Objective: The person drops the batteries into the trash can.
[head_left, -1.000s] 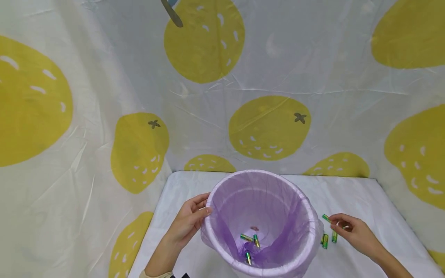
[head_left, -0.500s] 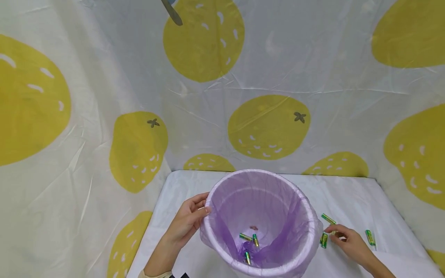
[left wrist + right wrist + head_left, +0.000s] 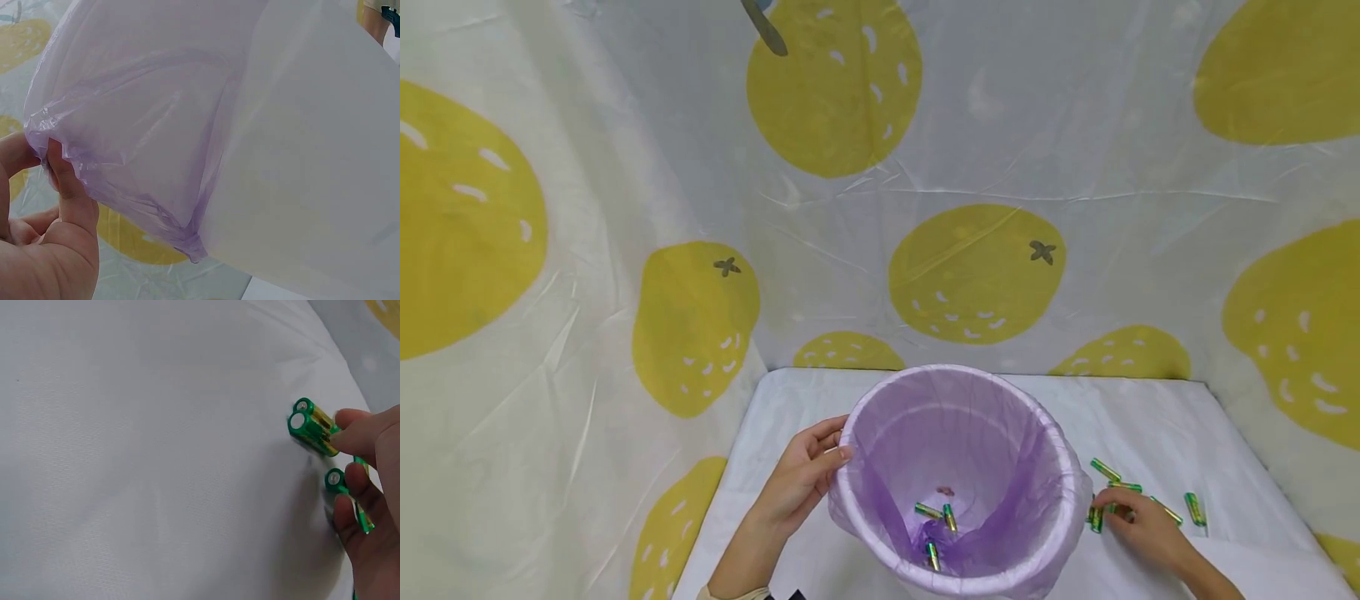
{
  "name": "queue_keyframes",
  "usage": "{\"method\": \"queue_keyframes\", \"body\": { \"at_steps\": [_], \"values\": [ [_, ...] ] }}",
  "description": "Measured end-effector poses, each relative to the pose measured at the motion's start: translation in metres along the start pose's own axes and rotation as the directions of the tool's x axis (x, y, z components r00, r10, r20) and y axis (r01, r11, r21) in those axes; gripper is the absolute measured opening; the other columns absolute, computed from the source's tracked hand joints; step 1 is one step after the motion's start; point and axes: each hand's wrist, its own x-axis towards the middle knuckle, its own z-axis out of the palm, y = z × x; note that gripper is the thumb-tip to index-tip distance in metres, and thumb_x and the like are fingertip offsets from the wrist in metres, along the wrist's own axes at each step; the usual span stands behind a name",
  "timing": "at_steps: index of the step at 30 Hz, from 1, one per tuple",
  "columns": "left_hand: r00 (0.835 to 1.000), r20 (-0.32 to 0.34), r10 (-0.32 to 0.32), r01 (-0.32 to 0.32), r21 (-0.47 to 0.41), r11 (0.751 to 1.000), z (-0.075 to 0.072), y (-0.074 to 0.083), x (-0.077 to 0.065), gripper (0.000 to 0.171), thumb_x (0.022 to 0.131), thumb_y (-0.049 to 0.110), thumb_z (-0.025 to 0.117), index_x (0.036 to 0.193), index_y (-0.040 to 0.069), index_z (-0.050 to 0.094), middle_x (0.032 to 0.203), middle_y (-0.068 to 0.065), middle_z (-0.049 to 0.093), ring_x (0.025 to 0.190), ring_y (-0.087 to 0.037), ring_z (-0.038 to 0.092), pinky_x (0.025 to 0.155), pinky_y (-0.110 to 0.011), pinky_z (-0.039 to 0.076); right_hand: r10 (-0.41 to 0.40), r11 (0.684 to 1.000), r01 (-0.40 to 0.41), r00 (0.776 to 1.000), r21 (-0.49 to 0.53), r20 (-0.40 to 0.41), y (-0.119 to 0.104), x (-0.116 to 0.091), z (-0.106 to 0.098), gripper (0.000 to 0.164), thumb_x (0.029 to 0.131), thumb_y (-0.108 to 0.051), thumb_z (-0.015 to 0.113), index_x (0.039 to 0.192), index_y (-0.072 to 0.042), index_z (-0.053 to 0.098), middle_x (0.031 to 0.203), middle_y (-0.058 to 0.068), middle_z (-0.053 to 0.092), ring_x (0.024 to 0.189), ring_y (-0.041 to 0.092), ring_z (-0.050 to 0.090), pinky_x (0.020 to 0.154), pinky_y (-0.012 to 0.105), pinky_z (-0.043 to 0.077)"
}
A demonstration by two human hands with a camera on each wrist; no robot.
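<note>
Clasped by the left hand [image 3: 801, 479], the purple plastic-lined round bin [image 3: 955, 442] is being held at its left rim. On the white sheeted tabletop [image 3: 1157, 417] to its right, two green-and-gold cylindrical batteries [image 3: 312, 432] are being touched by the right hand [image 3: 1142, 523]; whether they are being pinched cannot be told. Likely, light central pinching is being called for, neighbouring batteries [image 3: 1126, 486] undisturbed.

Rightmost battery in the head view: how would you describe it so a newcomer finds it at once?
On the white table, start at the purple-lined bin and go right, past the right hand. A green-and-gold battery lies there. It is the one farthest right, apart from the batteries close around the hand.
</note>
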Motion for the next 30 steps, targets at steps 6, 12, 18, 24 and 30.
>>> {"method": "queue_keyframes", "body": {
  "at_steps": [6, 12, 18, 24, 30],
  "values": [
    [1.0, 0.0, 0.01, -0.01, -0.002, 1.0, 0.001, 0.001, -0.001, 0.054, 0.097, -0.006, 0.06, 0.145, -0.019, 0.037, 0.116, -0.014, 0.063, 0.095, -0.018, 0.068, 0.08, -0.028, 0.06, -0.116, 0.993, 0.115, 0.993, -0.037, -0.019, 0.004, 0.002, 0.0, 0.032, 0.079, 0.005, 0.082, 0.095, -0.021, 0.075, 0.102, -0.004, 0.067, 0.074, 0.002, 0.05, 0.06, 0.025, 0.044],
    [1.0, 0.005, 0.011, -0.011, -0.007, 1.0, 0.0, 0.0, -0.001, 0.053, 0.098, -0.007, 0.06, 0.145, -0.019, 0.038, 0.117, -0.014, 0.063, 0.095, -0.018, 0.068, 0.081, -0.028, 0.06, -0.292, 0.95, 0.293, 0.956, -0.105, 0.023, 0.014, 0.006, 0.0, 0.034, 0.075, 0.004, 0.085, 0.092, -0.024, 0.075, 0.099, -0.007, 0.066, 0.084, 0.003, 0.057, 0.066, 0.025, 0.049],
    [1.0, 0.004, 0.008, -0.008, -0.008, 1.0, 0.0, 0.0, -0.001, 0.053, 0.097, -0.007, 0.06, 0.144, -0.019, 0.038, 0.116, -0.014, 0.063, 0.095, -0.018, 0.068, 0.08, -0.028, 0.06, -0.235, 0.959, 0.244, 0.969, -0.145, 0.077, 0.024, 0.006, -0.007, 0.024, 0.077, -0.01, 0.088, 0.095, -0.023, 0.077, 0.097, -0.011, 0.068, 0.088, -0.001, 0.058, 0.068, 0.025, 0.051],
    [1.0, -0.003, 0.002, -0.002, -0.011, 1.0, 0.001, 0.001, -0.001, 0.056, 0.097, -0.005, 0.062, 0.145, -0.018, 0.038, 0.119, -0.016, 0.063, 0.096, -0.018, 0.068, 0.081, -0.028, 0.06, -0.21, 0.975, 0.216, 0.97, -0.041, 0.123, 0.024, 0.007, -0.012, 0.017, 0.083, -0.01, 0.084, 0.099, -0.013, 0.078, 0.094, -0.011, 0.066, 0.074, -0.001, 0.049, 0.058, 0.024, 0.043],
    [1.0, 0.0, -0.003, 0.003, -0.009, 1.0, 0.002, 0.0, 0.0, 0.056, 0.097, -0.005, 0.061, 0.146, -0.019, 0.037, 0.117, -0.016, 0.063, 0.095, -0.018, 0.068, 0.081, -0.028, 0.06, -0.238, 0.971, 0.237, 0.968, 0.018, 0.078, 0.023, 0.004, -0.013, 0.016, 0.083, -0.005, 0.083, 0.097, -0.009, 0.078, 0.089, -0.016, 0.06, 0.069, 0.0, 0.044, 0.054, 0.024, 0.038]
  ]
}}
